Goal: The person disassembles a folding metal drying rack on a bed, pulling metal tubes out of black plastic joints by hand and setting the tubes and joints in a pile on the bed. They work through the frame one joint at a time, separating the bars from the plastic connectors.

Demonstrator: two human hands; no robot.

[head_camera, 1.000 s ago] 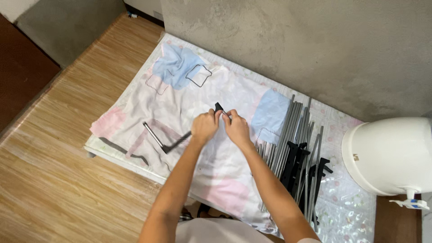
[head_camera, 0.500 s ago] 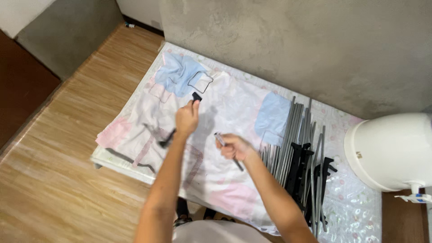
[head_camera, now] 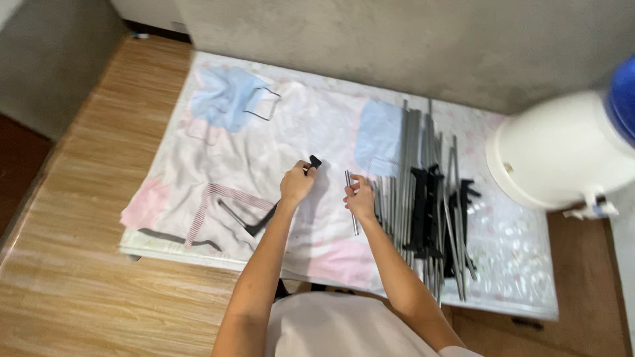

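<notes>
At the left edge of the frame runs a wood-grain floor (head_camera: pixel 79 264) of pale planks, and on it lies a thin mat covered by a soft, creased cloth (head_camera: pixel 218 172) printed in pastel pink and blue patches. In the lower left of that cloth rests an assembled L-shaped piece (head_camera: pixel 246 219): a slim rod ending in a dark corner joint, lying free of either hand. Just right of it, near the centre, the left hand (head_camera: pixel 296 184) is closed around a small black plastic connector (head_camera: pixel 314 161), pinched at the fingertips so that its blunt end pokes up and out. A little to the right, apart from it, the right hand (head_camera: pixel 360 198) grips a short metal tube (head_camera: pixel 350 201), smooth, grey and thin, held nearly upright in the frame with its upper end bare. The two parts are near each other but not touching, so the step in hand looks like joining connector to tube; that would call for lining the tube's end with the connector's socket and pressing straight. Right of centre lies a bundle of long grey rods (head_camera: pixel 413 172), with black plastic brackets (head_camera: pixel 430 211) on top, over bubble-textured wrap. At the far right stands a rounded white container (head_camera: pixel 562 152) with a blue top.
</notes>
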